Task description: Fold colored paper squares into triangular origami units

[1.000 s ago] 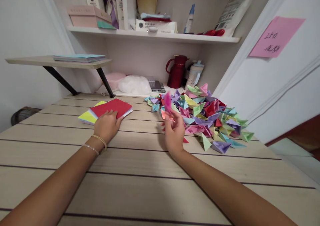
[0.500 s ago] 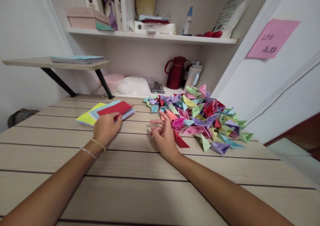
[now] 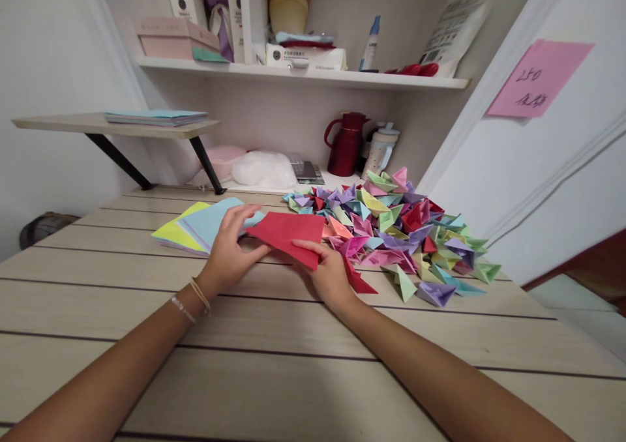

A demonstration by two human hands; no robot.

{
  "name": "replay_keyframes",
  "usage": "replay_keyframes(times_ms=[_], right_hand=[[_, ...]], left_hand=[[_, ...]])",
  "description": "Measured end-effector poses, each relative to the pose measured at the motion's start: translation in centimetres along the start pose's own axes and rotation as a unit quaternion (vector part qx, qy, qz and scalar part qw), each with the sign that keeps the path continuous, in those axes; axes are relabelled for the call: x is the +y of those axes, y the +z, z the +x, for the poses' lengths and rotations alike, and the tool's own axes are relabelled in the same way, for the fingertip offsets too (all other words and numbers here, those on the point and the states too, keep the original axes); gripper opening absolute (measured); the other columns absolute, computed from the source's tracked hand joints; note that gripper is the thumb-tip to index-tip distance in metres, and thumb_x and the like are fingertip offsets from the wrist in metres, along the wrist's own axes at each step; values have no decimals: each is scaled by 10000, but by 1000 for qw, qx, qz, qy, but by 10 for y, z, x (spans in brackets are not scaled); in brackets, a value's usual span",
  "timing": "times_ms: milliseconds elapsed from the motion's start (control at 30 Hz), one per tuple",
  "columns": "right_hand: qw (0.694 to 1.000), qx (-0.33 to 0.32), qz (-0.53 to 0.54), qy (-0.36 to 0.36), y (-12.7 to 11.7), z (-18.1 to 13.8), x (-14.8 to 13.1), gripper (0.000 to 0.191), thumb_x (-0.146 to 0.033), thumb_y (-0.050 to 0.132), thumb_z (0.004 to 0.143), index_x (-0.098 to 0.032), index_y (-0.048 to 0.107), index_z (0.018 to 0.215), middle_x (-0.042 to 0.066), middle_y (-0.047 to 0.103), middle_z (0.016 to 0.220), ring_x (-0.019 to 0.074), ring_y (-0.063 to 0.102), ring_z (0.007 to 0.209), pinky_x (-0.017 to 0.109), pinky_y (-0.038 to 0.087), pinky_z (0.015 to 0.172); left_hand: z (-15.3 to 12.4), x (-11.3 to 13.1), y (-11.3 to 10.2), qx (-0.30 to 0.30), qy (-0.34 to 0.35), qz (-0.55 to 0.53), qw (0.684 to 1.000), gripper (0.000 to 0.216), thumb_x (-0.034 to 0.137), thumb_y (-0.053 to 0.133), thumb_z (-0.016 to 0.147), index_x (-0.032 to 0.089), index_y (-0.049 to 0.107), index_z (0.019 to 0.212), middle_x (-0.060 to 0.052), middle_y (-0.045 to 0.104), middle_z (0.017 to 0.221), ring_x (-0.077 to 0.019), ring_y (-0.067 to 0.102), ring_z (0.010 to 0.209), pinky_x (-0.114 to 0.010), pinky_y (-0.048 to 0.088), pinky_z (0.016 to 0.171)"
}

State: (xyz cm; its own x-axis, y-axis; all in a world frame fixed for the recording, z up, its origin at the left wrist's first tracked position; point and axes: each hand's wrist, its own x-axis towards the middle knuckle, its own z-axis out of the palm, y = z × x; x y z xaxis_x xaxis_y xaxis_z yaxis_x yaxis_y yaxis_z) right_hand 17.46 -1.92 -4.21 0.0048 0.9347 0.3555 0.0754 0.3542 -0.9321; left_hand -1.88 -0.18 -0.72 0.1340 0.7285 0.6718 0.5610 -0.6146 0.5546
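A sheet of red paper [image 3: 288, 231] is held up over the table, tilted. My right hand [image 3: 333, 276] pinches its lower right part, fingers on top and the thumb hidden underneath. Around the sheet's left corner is my left hand [image 3: 229, 250], its thumb and fingers spread apart; it does not grip the paper. Just beyond that hand lies a stack of coloured paper, with a light blue sheet [image 3: 210, 223] and a yellow sheet [image 3: 178, 227] on top. Many folded paper boats [image 3: 391, 233] in mixed colours are heaped right of my right hand, a red boat [image 3: 359, 279] closest to it.
A small raised shelf [image 3: 53, 124] on black brackets stands at the left, bearing more paper [image 3: 156, 117]. Behind the table are a dark red jug [image 3: 346, 145], a pale tumbler [image 3: 380, 152] and a white plastic bag [image 3: 264, 170]. A pink note [image 3: 542, 77] hangs on the right.
The red sheet has come off the stack and moved right, between my hands. My right hand has closed on it, and my left hand has loosened its fingers.
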Motion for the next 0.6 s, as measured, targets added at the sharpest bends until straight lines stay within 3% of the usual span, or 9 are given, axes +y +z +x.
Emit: replay_keyframes(times_ms=[33, 100, 200, 300, 400, 600], right_hand=[[1000, 10, 20, 11, 0, 1, 2, 319, -284, 669, 678, -208, 692, 987, 62, 688, 934, 211, 616, 834, 385, 486, 806], [998, 21, 59, 27, 0, 2, 3, 378, -289, 658, 682, -204, 665, 1051, 58, 685, 906, 180, 612, 731, 347, 510, 715], [992, 10, 116, 56, 1, 3, 2, 389, -312, 661, 677, -207, 656, 1052, 45, 680, 897, 127, 573, 575, 292, 507, 585], [986, -14, 149, 72, 2, 3, 0, 296, -367, 653, 697, -188, 686, 930, 41, 684, 888, 117, 566, 556, 276, 497, 569], [991, -17, 118, 62, 2, 2, -2, 264, -407, 638, 721, -164, 699, 807, 30, 685, 747, 150, 592, 627, 279, 489, 616], [996, 1, 85, 41, 2, 2, -7, 291, -411, 669, 696, -172, 699, 859, 38, 700, 835, 186, 621, 772, 295, 485, 681]], left_hand=[[0, -1, 3, 2, -53, -59, 997, 746, 293, 715, 644, 264, 388, 1314, -112, 473, 1283, -228, 518, 1101, -402, 438, 912], [-1, -3, 9, -18, -150, -181, 972, 802, 315, 710, 653, 255, 310, 1346, -124, 487, 1268, -211, 562, 1043, -364, 483, 845], [-2, -4, 15, -77, -224, -295, 926, 535, 335, 671, 697, 176, 507, 1181, -116, 609, 1114, -203, 607, 953, -326, 493, 816], [-4, 0, 19, -124, -248, -341, 898, 424, 345, 693, 675, 135, 585, 1028, -103, 672, 926, -191, 646, 767, -322, 513, 740], [-7, 3, 20, -128, -248, -382, 881, 525, 323, 706, 670, 169, 513, 1133, -70, 679, 872, -162, 651, 684, -318, 521, 708], [-9, 9, 17, -82, -237, -366, 896, 611, 337, 709, 661, 189, 483, 1210, -38, 684, 840, -156, 656, 714, -326, 525, 752]])
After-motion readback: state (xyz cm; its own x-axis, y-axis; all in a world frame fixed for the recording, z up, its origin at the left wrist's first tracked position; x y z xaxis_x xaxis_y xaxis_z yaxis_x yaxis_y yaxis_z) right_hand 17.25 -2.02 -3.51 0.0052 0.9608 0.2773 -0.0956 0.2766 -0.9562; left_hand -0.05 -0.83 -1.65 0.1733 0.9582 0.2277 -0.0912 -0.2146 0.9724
